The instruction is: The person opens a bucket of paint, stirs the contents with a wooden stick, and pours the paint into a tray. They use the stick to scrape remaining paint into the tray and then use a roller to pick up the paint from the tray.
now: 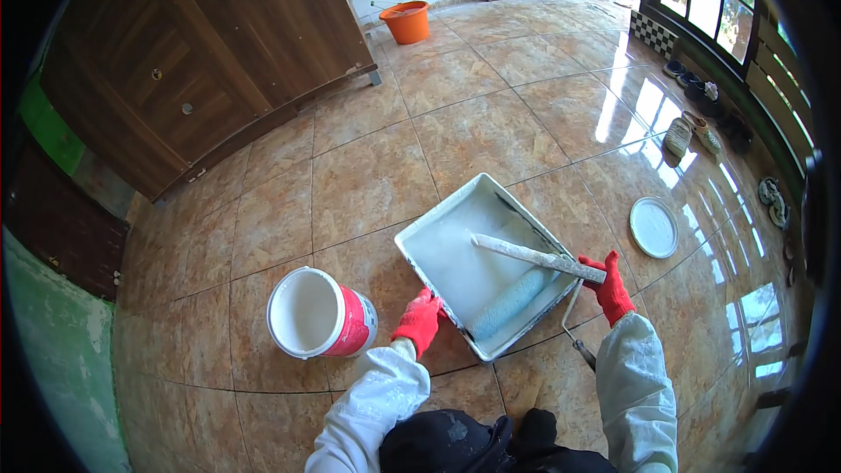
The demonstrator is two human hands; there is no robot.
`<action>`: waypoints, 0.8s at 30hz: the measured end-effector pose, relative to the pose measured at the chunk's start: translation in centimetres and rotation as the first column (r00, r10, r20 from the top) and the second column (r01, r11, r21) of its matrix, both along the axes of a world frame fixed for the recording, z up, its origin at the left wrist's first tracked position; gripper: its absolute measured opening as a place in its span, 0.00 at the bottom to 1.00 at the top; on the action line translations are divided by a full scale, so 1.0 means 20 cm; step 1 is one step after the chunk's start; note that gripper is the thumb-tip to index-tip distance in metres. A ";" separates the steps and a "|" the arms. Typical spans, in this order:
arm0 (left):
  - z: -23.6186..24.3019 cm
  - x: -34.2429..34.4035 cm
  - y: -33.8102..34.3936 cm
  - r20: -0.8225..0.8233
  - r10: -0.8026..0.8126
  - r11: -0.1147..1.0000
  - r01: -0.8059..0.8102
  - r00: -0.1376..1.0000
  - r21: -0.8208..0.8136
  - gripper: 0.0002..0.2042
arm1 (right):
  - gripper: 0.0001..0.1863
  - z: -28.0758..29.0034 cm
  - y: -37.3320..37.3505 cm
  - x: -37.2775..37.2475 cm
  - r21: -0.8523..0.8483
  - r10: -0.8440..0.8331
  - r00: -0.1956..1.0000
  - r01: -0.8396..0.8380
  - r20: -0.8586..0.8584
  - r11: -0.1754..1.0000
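Note:
My left hand [419,321], in a red glove, grips the near left edge of a white paint tray [441,208] on the floor. White paint covers much of its bottom. My right hand [611,287], also in a red glove, is closed around one end of a flat, paint-coated stick [526,253]. The stick slants across the tray, its far end over the paint. A pale blue paint roller [511,306] lies inside along the near right side, and its dark handle [583,355] sticks out past the rim. Left of the tray stands a white-and-red paint bucket [354,322], with white paint inside.
A round white lid [654,228] lies on the tiled floor to the right. An orange bucket [408,24] stands farther off beside a large wooden cabinet [210,52]. Several shoes [678,137] line the wall under the window. A green wall [53,359] bounds the left.

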State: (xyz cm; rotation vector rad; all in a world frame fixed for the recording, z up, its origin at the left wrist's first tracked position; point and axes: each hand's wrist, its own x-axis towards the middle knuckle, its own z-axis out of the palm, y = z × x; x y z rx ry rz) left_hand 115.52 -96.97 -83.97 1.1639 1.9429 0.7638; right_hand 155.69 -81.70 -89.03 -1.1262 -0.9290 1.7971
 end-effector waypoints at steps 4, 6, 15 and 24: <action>-0.11 -0.11 0.14 0.199 0.002 1.000 -0.001 0.980 -0.008 0.20 | 0.51 0.02 -0.08 -0.02 0.034 -0.055 0.998 0.054 0.006 0.998; -0.12 -0.12 0.26 0.154 -0.081 0.997 0.081 0.985 0.008 0.20 | 0.51 0.01 -0.09 0.03 0.043 -0.078 0.997 0.077 0.024 0.996; -0.12 -0.14 0.68 0.304 -0.229 0.970 0.245 0.925 -0.013 0.18 | 0.48 -0.05 -0.18 0.10 0.131 -0.153 0.976 0.134 0.155 0.982; -0.09 -0.14 1.10 0.339 -0.418 0.897 0.441 0.843 0.009 0.17 | 0.47 -0.15 -0.25 0.08 0.182 -0.223 0.971 0.205 0.082 0.962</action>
